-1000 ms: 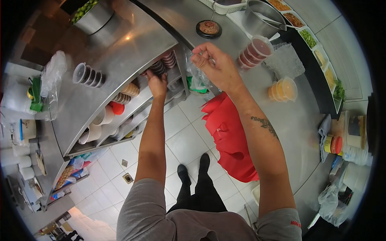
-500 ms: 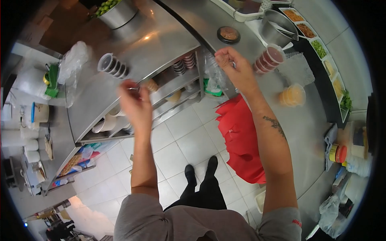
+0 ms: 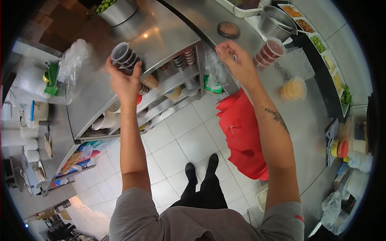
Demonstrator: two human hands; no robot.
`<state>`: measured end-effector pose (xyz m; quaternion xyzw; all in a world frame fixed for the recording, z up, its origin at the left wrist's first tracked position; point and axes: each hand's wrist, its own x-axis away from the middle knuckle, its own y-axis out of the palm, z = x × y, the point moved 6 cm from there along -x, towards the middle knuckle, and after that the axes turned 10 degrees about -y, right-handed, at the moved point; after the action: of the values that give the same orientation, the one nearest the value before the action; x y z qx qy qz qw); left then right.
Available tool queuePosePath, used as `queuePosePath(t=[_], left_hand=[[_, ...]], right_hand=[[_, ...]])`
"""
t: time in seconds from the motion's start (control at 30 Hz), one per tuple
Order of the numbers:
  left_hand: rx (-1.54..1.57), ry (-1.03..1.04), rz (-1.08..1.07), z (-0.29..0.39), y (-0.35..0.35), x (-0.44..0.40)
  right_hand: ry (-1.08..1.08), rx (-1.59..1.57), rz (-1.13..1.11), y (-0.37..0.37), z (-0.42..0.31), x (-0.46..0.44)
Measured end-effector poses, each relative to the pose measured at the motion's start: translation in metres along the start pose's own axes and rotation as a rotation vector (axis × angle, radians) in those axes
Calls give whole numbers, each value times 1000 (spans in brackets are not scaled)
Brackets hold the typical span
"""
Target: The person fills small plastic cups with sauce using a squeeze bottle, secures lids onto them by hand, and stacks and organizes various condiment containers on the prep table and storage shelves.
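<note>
My left hand (image 3: pixel 124 82) wraps its thumb and fingers around the lower part of a stack of lidded plastic cups (image 3: pixel 125 56) with dark contents, over the left steel counter. My right hand (image 3: pixel 238 62) is raised by the edge of the right counter, its fingers curled and pinched together. Whatever it may hold is too small or hidden to make out. Just beyond it lies a round black-rimmed container (image 3: pixel 228 30) with brownish contents. To its right stands a stack of cups with red contents (image 3: pixel 269 52); nearer is a stack with yellowish contents (image 3: pixel 293 88).
A metal pot (image 3: pixel 277 24) and a row of white trays (image 3: pixel 330 64) with toppings line the right counter's far side. A pot of limes (image 3: pixel 117 12) stands at upper left. Shelves (image 3: pixel 161 98) hold more cups. Red cloth (image 3: pixel 241 136) hangs by the right counter.
My left hand has moved left and up and closed on the stack of dark cups, which has shifted rightward. My right hand stays nearly in place, slightly higher.
</note>
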<state>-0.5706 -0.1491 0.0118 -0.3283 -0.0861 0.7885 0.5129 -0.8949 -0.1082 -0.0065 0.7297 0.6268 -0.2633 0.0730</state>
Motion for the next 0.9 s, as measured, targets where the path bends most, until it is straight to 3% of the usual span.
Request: queuePosePath(t=[0.23,0.37,0.5,0.57,0.67,0.9], left_hand=[[-51,-80,-87,13,10,-3],[18,8,-117,21,10,5],[262,54,-148,23,18,55],[168,14,-235,28,26,85],[156,-95,-316,-8,60,117],[-17,-185,-162,-104,140,114]], right_hand=[[59,-13,-3,1,-2,2],[43,-19,14,-2,-2,0],[78,-97,17,-3,-11,2],[90,-101,0,-3,-14,1],[78,-119,-7,-2,-13,2],[70,-129,-9,-1,-11,1]])
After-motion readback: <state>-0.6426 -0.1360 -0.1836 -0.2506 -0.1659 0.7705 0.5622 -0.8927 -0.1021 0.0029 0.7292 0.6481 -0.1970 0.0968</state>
